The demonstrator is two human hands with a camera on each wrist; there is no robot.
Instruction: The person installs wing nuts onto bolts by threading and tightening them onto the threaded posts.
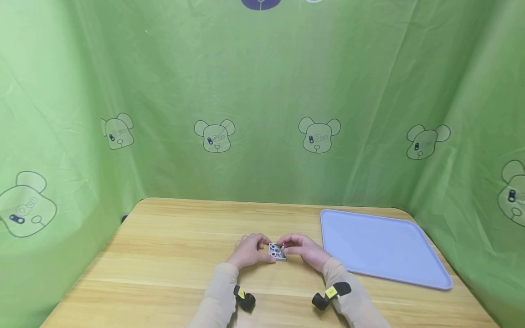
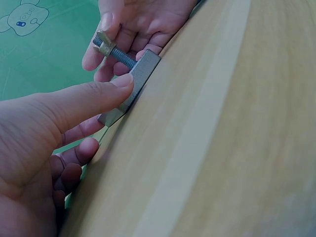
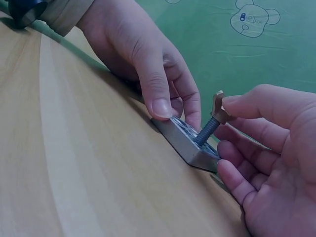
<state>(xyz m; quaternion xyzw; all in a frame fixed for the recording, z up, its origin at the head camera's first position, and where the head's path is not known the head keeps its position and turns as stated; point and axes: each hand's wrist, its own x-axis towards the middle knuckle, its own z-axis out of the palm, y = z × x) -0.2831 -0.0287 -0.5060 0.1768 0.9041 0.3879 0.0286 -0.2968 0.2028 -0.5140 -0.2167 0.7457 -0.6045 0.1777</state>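
A small square metal block [image 1: 274, 252] with round holes in its top lies on the wooden table, near the middle. My left hand [image 1: 249, 250] grips it from the left, its thumb [image 2: 111, 89] pressed along one edge. Out of the block rises a threaded bolt [image 3: 206, 132], tilted in the right wrist view. A brass-coloured wing nut [image 3: 220, 109] sits near the bolt's upper end. My right hand [image 1: 306, 250] pinches the wing nut, thumb on one wing, with the other fingers curled behind and beside the bolt.
A pale blue tray [image 1: 385, 246] lies on the table [image 1: 180, 250] to the right, close to my right forearm. Green curtains [image 1: 262, 91] with bear-head prints stand behind the table and on both sides. Each sleeve carries a strapped black wrist camera [image 1: 246, 301].
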